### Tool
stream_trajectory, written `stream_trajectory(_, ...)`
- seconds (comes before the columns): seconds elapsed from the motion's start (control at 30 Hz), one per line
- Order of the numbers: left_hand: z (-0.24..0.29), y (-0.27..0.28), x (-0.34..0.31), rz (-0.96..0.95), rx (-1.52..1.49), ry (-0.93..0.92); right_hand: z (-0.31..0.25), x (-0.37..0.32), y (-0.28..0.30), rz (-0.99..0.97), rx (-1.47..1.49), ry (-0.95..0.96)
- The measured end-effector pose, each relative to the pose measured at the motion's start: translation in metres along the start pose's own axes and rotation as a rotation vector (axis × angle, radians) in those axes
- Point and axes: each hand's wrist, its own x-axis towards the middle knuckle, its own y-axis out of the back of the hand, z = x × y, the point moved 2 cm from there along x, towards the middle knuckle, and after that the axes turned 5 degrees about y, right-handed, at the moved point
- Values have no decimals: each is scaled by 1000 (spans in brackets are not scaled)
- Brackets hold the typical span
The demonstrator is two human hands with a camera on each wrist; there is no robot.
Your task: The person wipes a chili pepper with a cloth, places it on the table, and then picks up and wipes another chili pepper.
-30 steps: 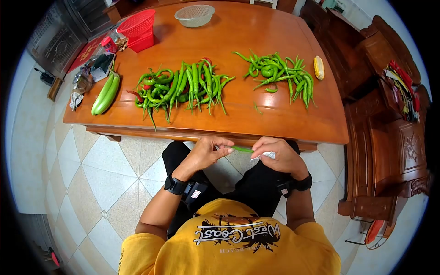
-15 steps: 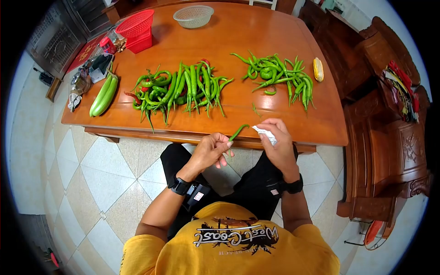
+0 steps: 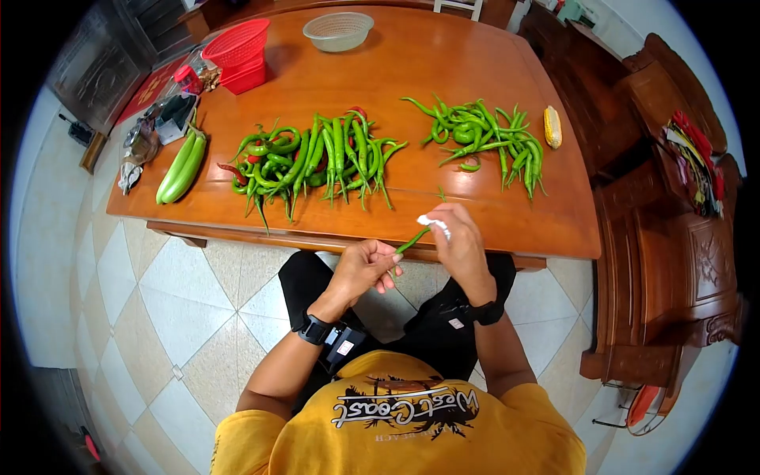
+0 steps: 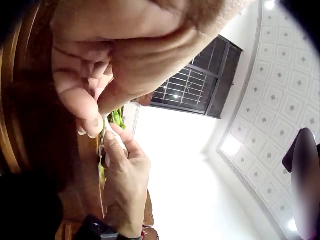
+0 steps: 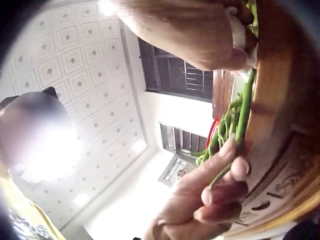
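Note:
Between finger and thumb, my left hand (image 3: 362, 271) pinches a slim green chili pepper (image 3: 412, 241) near its stem end, over the table's front edge. The pepper points up and away to the right. My right hand (image 3: 461, 252) holds a crumpled white tissue (image 3: 434, 225) at the pepper's far end, which it covers. In the right wrist view, the pepper (image 5: 244, 110) runs from the left fingers (image 5: 222, 165) to the tissue. A big pile of green chilies (image 3: 313, 162), with a few red ones, lies beyond the left hand. A smaller pile (image 3: 483, 131) lies beyond the right.
Long pale green vegetables (image 3: 182, 168) lie at the table's left, near plastic bags (image 3: 141, 142). Red baskets (image 3: 237, 51), a red-lidded jar (image 3: 188, 79) and a pale colander (image 3: 338, 32) stand farther back. A corn cob (image 3: 552, 127) is at the right. Carved wooden furniture (image 3: 657, 261) stands beyond.
The pepper went from lying level between both hands to slanting upward in the left. My right hand with the tissue drew away up and right, then came back onto the pepper's far end.

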Motion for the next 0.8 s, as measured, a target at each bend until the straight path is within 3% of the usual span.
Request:
stream_trajectory(0.13,-7,2,0,-15,-54,-54,16,-2,8,93,-85,-12)
stream_trajectory(0.23,-1,-3,-3,112,68,-126,4,-3,14,131,-29,-8)
stream_trajectory(0.3,-3,-7,4,182,71,-281,-16,-2,14,148,42,2)
stream_trajectory(0.47,1,-13,8,373,444,-509,-33,-7,0,-88,252,62)
stream_trajectory(0.53,2,-13,7,407,537,-564,-23,-10,-3,-125,172,50)
stream_trajectory(0.8,14,-12,-4,397,657,-547,1,3,3,52,13,29)
